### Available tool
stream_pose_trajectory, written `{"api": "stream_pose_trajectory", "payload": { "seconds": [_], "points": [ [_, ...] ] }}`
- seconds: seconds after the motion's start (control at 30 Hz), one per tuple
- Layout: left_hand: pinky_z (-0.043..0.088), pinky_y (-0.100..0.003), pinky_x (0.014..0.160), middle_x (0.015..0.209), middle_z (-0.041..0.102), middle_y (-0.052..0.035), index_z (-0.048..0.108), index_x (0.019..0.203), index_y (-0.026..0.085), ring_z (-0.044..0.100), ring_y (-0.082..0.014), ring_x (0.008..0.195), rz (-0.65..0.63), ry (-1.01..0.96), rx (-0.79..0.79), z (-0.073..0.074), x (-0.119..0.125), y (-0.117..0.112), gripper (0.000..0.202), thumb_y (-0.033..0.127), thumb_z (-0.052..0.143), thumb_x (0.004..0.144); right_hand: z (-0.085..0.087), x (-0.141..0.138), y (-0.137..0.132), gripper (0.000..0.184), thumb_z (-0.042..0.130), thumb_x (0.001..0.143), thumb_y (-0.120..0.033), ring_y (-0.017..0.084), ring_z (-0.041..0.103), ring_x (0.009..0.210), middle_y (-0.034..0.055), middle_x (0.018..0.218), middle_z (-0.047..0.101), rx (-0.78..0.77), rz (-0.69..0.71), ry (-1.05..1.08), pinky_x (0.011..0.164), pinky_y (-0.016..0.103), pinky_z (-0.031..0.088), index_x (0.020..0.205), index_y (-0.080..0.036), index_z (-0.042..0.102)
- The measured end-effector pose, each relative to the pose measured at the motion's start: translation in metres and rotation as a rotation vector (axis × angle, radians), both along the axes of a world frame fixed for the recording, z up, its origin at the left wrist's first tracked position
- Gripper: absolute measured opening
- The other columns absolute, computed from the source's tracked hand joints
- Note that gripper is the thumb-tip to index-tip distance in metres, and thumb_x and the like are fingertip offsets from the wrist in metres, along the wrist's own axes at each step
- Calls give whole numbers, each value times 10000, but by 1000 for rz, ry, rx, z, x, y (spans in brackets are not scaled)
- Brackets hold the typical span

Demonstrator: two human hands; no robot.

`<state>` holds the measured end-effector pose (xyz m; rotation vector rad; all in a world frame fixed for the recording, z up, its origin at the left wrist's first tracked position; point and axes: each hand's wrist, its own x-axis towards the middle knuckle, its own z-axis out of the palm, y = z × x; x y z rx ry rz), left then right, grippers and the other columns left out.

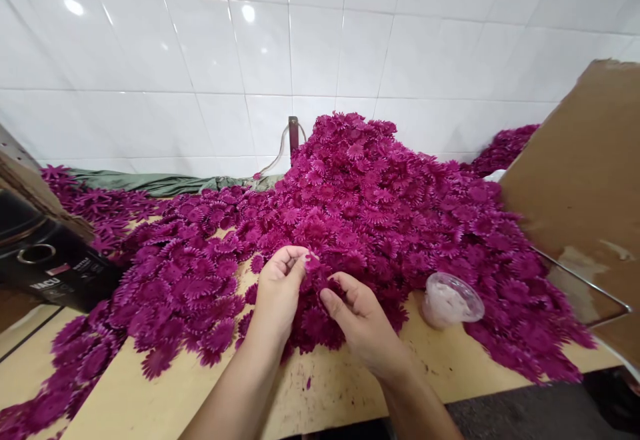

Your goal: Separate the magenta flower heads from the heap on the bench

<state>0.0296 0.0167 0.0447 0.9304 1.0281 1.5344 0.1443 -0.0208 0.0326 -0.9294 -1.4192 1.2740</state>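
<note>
Lower centre of frame: left hand pinches small pink piece, long axis unclear; right hand just apart, lower right, grip unclear. Magenta flower heap rises above the 2 hands.

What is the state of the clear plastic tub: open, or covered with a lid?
Open: the tub shows no lid over its mouth, and whitish material is visible inside.

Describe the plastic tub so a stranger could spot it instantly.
Find the tall heap of magenta flowers before the white tiled wall. Drop to its front edge, right of the right hand. The tub there is clear and round, its pale contents standing out from all that magenta.
</note>
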Motion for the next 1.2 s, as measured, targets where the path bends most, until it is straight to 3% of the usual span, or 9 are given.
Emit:
{"api": "stream_pose_trajectory", "payload": {
  "seconds": [0.33,0.43,0.5,0.63,0.7,0.77,0.9,1.0,1.2],
  "points": [
    [364,-180,492,550,556,46,543,655,146,465,-65,483,30,-77,-22,3,8,6,136,196,623,556,6,5,-7,77,472,787,-245,123,468,680,0,715,502,100,-40,-199,657,244,399,778,-171,492],
    [326,-174,434,530,504,62,480,670,170,435,-65,439,224,-98,-37,8,-8,18,98,235,544,636,8,10,-19,69,482,759,-171,119,474,660,-1,677,500,133,87,-247,629,234,391,691,-173,494],
    [345,-182,454,558,489,61,473,696,182,459,-77,477,364,6,6,10,-19,26,91,250,523,661,7,15,-21,75,476,746,-148,123,483,668,8,689,511,148,124,-259,625,236,390,689,-171,519],
    [442,-284,708,835,536,-30,566,769,167,535,-153,800,189,493,162,6,-24,28,159,160,555,611,2,26,-10,106,469,749,-227,124,465,635,10,683,509,19,-59,-241,607,250,388,752,-161,552],
    [430,-329,798,990,499,-69,574,878,169,508,-184,927,206,634,242,3,-19,21,298,90,526,595,1,28,-3,157,484,746,-302,120,442,614,-1,656,490,-14,-136,-225,599,250,379,733,-156,540],
    [423,-346,829,1026,504,-77,550,992,180,512,-184,944,182,716,305,2,-13,9,377,71,487,637,-1,27,3,230,489,742,-374,110,399,582,-19,614,439,-17,-198,-222,564,240,352,668,-157,503],
    [449,-300,777,891,611,-40,598,954,212,568,-166,851,-168,825,355,4,0,-17,227,193,498,752,-3,22,9,356,487,730,-484,90,306,529,-46,549,327,-58,-314,-197,497,229,286,576,-167,435],
    [456,-274,713,821,646,-17,631,872,220,588,-161,765,-267,801,319,1,9,-26,169,241,570,716,-4,18,13,397,468,730,-533,91,325,544,-40,565,356,-76,-312,-83,519,228,309,584,-165,441],
    [430,-221,565,592,600,19,569,654,173,545,-118,572,-145,426,122,-2,10,-13,57,217,544,681,-4,10,3,282,552,721,-447,92,366,583,-37,642,413,-76,-117,51,569,221,351,724,-176,473]
  ]
}}
